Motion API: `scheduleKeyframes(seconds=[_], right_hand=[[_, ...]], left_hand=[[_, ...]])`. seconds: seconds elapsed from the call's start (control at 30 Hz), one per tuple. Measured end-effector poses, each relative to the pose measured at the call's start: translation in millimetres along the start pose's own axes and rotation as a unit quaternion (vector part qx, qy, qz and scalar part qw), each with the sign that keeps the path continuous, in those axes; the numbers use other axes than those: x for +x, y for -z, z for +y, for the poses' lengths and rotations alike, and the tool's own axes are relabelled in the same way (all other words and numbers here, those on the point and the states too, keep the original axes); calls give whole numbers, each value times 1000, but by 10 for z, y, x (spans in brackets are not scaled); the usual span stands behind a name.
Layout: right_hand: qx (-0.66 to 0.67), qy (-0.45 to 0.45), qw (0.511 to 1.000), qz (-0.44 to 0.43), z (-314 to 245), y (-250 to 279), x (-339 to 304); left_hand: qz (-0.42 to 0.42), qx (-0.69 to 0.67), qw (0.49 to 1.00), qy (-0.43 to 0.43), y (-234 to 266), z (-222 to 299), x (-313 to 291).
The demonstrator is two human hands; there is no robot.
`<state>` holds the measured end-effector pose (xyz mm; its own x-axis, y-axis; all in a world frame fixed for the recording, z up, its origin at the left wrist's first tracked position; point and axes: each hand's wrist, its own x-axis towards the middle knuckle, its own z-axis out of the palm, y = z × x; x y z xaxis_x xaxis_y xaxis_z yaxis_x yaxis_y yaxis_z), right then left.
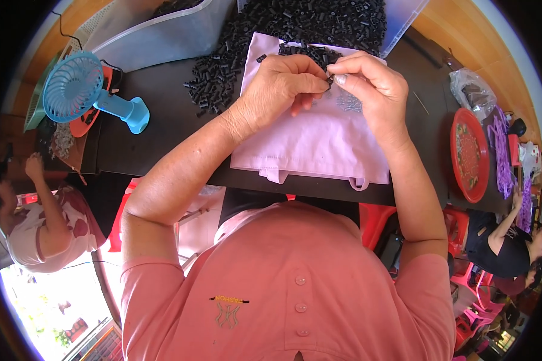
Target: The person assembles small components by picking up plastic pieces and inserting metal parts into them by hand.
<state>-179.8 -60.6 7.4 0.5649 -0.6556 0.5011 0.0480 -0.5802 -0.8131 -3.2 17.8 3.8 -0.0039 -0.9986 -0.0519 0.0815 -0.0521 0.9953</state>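
L hand (281, 78) + R hand (377, 86) fingertips pinching 1 tiny dark pc (330, 78) over 1 pink cloth bag (310, 141), desk (162, 99) near edge. Black tube pile (319, 21), too many to ct, far edge; 1 blue fan (75, 87) L edge; 1 red tray (470, 155) R.

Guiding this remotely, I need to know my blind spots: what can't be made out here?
Head view: the small piece, mostly covered by the left hand and right hand pinching it; shape unclear.
Head view: the grey pieces on the lilac cloth bag, too small to count.
Head view: the heap of black pieces, cut off by the top edge.
Head view: contents of the red tray, too small to identify.
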Motion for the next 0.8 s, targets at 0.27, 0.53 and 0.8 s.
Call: scheduleKeyframes(seconds=[0.27,0.53,0.8], right_hand=[[-38,106,994,-6,24,11,-8],[-63,116,990,-56,8,0,-12],[35,11,999,5,21,-100,-46]], left_hand=[[-4,24,1000,10,-15,30,-33],[-19,77,997,10,29,82,-32],[15,83,996,-25,20,61,-53]])
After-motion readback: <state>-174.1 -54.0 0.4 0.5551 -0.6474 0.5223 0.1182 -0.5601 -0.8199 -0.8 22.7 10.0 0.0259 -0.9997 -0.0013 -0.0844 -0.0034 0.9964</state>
